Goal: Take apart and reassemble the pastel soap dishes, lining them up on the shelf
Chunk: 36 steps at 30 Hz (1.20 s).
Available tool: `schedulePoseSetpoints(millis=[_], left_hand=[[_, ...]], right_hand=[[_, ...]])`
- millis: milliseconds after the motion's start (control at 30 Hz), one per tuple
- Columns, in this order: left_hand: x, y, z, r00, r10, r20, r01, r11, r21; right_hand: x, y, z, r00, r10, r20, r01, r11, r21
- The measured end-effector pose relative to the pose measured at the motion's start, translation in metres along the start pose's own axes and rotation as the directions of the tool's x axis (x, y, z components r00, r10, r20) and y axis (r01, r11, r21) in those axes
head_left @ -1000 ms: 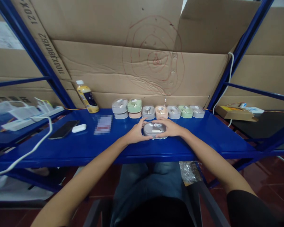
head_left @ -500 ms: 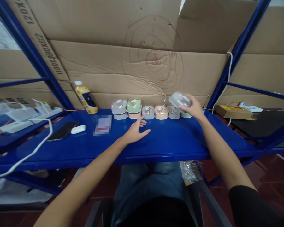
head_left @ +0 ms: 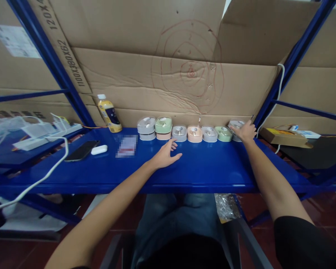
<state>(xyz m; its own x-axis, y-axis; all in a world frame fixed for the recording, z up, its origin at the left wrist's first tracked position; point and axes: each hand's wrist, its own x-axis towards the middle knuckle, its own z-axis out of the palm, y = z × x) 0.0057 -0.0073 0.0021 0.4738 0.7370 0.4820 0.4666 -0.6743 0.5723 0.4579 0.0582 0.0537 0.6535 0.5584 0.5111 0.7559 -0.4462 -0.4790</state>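
A row of small rounded containers with clear lids lies along the back of the blue table (head_left: pixel 210 168). My right hand (head_left: pixel 245 132) is wrapped round a grey container (head_left: pixel 235 124) at the row's right end, which appears to sit atop another one, partly hidden by the hand. Left of it stand a green container (head_left: pixel 224 133), a grey-lilac container (head_left: pixel 209 134), a peach container (head_left: pixel 195 134) and a grey container (head_left: pixel 179 133). My left hand (head_left: pixel 167 154) rests near the table in front of the row, fingers apart, holding nothing. Farther left are two two-high stacks, topped by a grey container (head_left: pixel 146 125) and a green container (head_left: pixel 163 125).
At the left are a yellow bottle (head_left: pixel 109 115), a blurred-out card (head_left: pixel 127 145), a white earbud case (head_left: pixel 99 150), a black phone (head_left: pixel 82 151) and a power strip (head_left: pixel 47 136) with a white cable. Cardboard (head_left: pixel 123 74) backs the table. A small open carton (head_left: pixel 285 138) lies at the right.
My right hand has carried the grey container from above the row rightward and down onto its right end. My left hand keeps its pose. The view has shifted slightly.
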Motion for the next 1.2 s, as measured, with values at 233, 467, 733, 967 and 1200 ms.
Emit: schedulePoseSetpoints(millis=[233,467,733,967,1200], left_hand=[[0.002,-0.001,0.001,1.000,-0.007,-0.003,0.007,1.000,0.012],[0.002,-0.003,0.000,0.999,0.042,-0.017,-0.042,0.999,0.009],[0.004,0.005,-0.010,0.974,0.018,-0.226,0.002,0.996,0.090],[0.003,0.013,-0.022,0.930,0.071,-0.360,-0.042,0.995,0.090],[0.001,0.000,-0.024,0.997,0.058,-0.055,-0.061,0.997,-0.053]], right_hand=[[-0.061,-0.063,-0.013,0.735,-0.675,-0.061,0.677,0.728,0.110],[-0.170,-0.167,0.006,0.302,-0.930,0.211,0.894,0.353,0.277],[-0.203,-0.167,-0.005,0.226,-0.939,0.258,0.862,0.316,0.396],[-0.227,-0.131,-0.041,0.483,-0.867,0.124,0.699,0.468,0.540],[-0.208,-0.134,-0.041,0.363,-0.842,0.398,0.543,0.539,0.644]])
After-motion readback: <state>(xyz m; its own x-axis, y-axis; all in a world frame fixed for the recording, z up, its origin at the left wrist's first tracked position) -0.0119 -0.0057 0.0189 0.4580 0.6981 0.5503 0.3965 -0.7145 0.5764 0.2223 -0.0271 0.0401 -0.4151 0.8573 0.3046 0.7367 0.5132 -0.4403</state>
